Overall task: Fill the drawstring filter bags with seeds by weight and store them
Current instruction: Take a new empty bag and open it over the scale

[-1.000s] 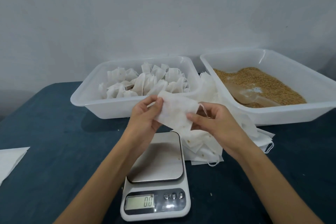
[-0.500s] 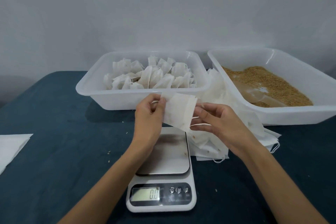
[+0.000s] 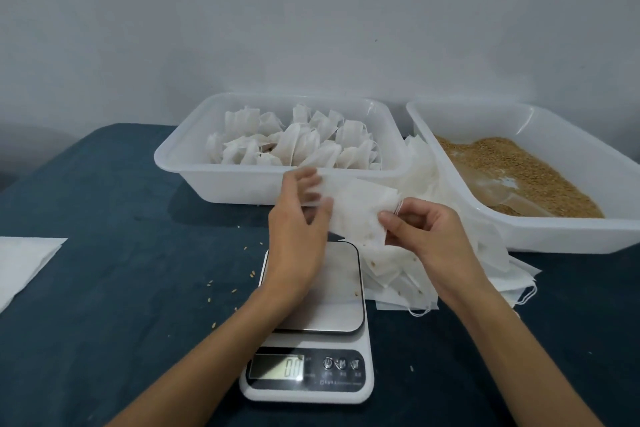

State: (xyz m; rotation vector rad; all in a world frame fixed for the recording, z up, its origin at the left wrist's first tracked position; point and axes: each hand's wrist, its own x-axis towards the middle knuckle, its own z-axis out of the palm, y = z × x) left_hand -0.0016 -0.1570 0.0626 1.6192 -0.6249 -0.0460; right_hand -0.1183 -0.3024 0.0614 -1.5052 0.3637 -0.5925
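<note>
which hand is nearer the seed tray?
Right. The right hand pinches the bag just left of the seed tray; the left hand holds the bag's far end, over the scale.

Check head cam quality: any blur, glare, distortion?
Head view: left hand fingertips motion-blurred on the filter bag; right hand sharper; glare on the scale display, digits still legible; wide-angle bowing at the seed tray rim; soft, even light.
</note>
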